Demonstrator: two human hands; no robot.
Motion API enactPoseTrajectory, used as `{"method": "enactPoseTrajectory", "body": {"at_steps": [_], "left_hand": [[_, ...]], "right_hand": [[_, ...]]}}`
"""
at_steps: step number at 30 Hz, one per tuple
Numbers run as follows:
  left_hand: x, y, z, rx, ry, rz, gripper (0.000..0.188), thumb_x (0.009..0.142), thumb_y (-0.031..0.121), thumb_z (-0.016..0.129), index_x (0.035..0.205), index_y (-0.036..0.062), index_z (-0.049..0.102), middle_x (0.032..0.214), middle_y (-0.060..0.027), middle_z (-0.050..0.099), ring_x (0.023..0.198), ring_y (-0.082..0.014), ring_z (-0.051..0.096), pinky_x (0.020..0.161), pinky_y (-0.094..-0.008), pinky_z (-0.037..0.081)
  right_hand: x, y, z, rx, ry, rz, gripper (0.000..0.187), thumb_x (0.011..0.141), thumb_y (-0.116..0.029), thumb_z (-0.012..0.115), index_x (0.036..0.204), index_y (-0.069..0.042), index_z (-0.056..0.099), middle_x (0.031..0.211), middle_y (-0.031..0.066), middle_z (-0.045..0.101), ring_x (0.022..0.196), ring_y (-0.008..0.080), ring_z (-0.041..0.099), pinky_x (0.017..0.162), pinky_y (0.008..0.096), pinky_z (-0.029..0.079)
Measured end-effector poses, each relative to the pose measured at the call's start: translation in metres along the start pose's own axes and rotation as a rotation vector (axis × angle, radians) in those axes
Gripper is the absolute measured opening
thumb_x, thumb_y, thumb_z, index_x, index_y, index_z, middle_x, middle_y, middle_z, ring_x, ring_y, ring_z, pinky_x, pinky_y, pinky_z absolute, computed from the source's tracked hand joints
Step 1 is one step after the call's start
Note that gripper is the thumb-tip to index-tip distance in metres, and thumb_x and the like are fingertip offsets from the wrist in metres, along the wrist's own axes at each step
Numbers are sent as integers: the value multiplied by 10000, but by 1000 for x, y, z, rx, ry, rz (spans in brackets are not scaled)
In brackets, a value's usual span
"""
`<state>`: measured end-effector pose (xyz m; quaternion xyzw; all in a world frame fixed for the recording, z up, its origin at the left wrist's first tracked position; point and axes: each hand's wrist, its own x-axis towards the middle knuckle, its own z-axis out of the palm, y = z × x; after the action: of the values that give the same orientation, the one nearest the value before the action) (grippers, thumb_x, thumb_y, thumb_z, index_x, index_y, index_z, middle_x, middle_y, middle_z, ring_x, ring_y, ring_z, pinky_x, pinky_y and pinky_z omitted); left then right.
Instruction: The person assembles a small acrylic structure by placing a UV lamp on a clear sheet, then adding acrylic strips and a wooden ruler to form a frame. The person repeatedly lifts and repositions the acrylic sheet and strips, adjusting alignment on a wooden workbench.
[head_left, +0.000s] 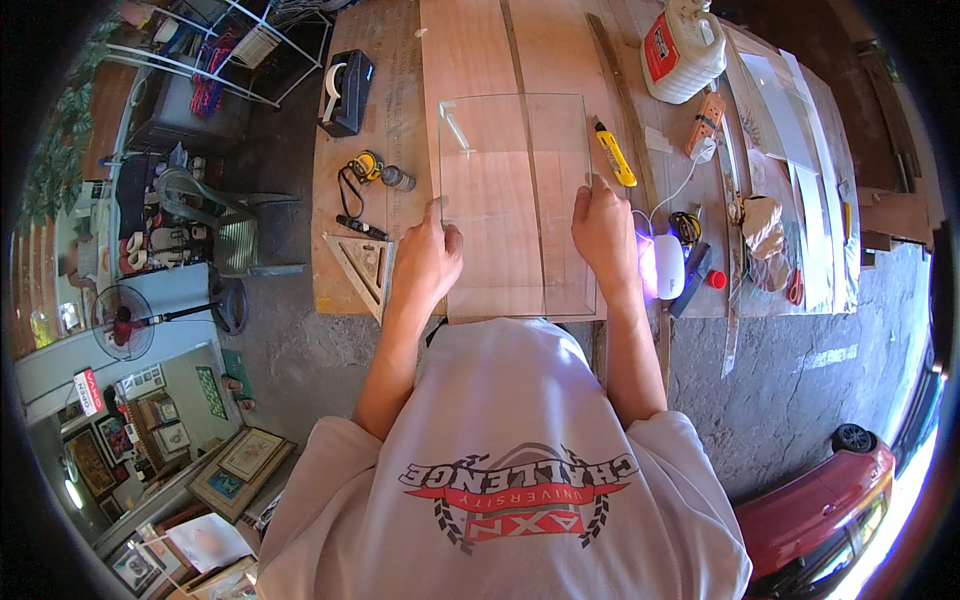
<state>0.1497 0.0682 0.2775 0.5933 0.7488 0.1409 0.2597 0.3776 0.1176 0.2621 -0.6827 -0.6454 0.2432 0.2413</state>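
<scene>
A rectangular clear glass pane lies over the wooden workbench, or just above it; the gap cannot be made out. My left hand grips its left edge, fingers curled round. My right hand holds the opposite edge the same way. Just beyond my right hand is a yellow utility knife. Beside my left wrist rests a triangular square, with a black marker above it. To the right of my right wrist, a white lamp glows purple.
The wooden bench carries a tape dispenser, a yellow tape measure, a white jug and an orange power strip. A red cap and red-handled scissors lie at right. A fan stands left.
</scene>
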Motion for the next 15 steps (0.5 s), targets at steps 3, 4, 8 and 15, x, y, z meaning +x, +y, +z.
{"method": "enactPoseTrajectory", "body": {"at_steps": [3,4,8,15], "left_hand": [[1,-2,-1,-15,-12,17,404,913,123,524,1291,-16,498,763,-301,651,755,-478,650,711,-536,506],[1,-2,-1,-19,-19,18,404,914,124,522,1292,-16,496,763,-301,650,755,-479,649,709,-537,505],[1,-4,-1,-27,-15,15,314,940,155,525,1189,-35,501,846,-306,662,835,-488,645,733,-523,502],[4,-1,-6,-56,-22,24,369,927,170,543,1244,-17,517,762,-292,648,791,-499,640,751,-552,488]], "right_hand": [[-1,-1,-2,21,-18,39,316,966,-166,511,1154,74,597,823,340,645,813,506,644,708,554,540],[-2,-1,-3,34,-25,56,303,968,-174,520,1149,57,594,858,343,646,845,507,638,730,558,532],[-3,-1,-5,27,-35,44,357,961,-187,526,1211,63,575,848,344,649,837,507,645,734,557,536],[-10,1,-10,22,-79,25,422,946,-194,536,1263,85,553,796,349,647,800,504,655,726,554,548]]}}
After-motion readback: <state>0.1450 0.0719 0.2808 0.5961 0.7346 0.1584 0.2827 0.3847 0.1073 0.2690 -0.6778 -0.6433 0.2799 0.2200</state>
